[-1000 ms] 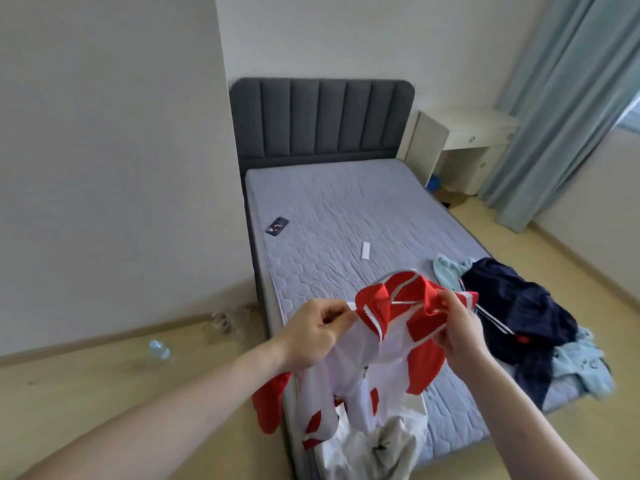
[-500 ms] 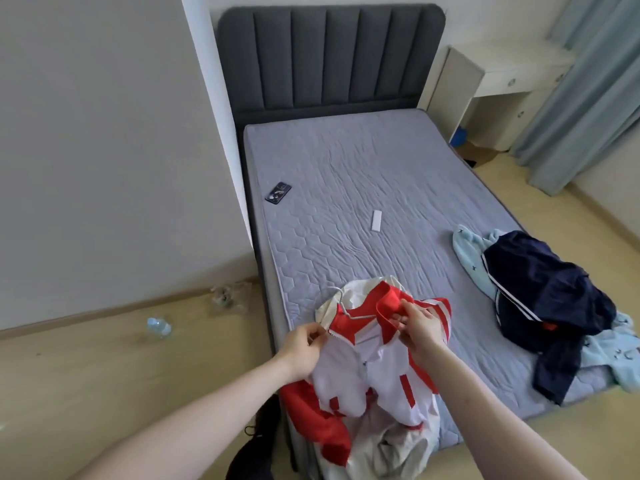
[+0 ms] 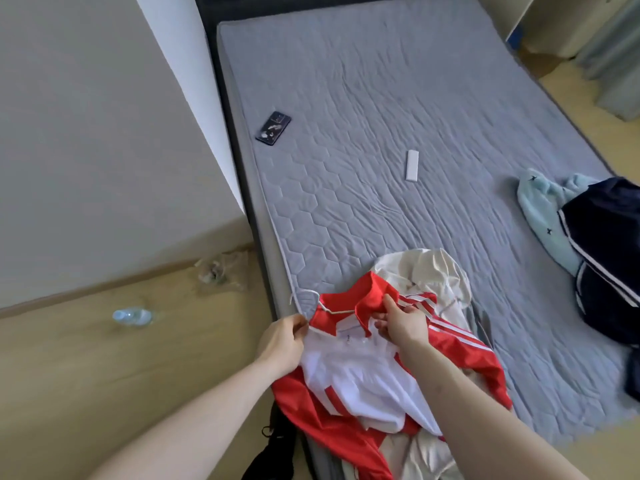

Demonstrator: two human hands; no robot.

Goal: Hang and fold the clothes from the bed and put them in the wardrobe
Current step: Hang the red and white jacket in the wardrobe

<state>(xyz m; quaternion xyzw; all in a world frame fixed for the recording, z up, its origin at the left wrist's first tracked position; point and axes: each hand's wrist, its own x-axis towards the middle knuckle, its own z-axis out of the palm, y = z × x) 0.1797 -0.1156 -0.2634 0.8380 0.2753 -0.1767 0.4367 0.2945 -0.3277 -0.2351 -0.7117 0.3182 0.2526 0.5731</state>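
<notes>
Two hands meet on a red-and-white jacket (image 3: 349, 372) at the lower centre of the frame, at the near corner of the bed (image 3: 398, 109). The left hand (image 3: 282, 342) has its fingers curled around the jacket's left shoulder edge, pinching the white cloth just below the red collar. The right hand (image 3: 400, 322) grips the red collar itself, thumb on top and fingers tucked beneath the fabric. A thin white hanger (image 3: 313, 301) sits in the neck of the jacket, its hook showing just above and between the hands, over the mattress edge. The jacket lies partly on the mattress and partly over the bed's corner, one red sleeve drooping down toward the bottom of the frame, the other with white stripes spread to the right. Beneath and behind it lies a cream garment (image 3: 426, 271), bunched above the collar and showing again at the bottom edge. At the right edge of the frame a dark navy garment (image 3: 609, 258) with white stripes rests on top of a pale blue garment (image 3: 543, 202) patterned with small stars. Higher up on the grey quilted mattress, a white remote (image 3: 412, 165) lies near the middle, and a dark phone (image 3: 273, 128) lies toward the upper left beside the mattress edge. On the wooden floor at the left, a clear plastic bottle (image 3: 131, 317) lies on its side.
</notes>
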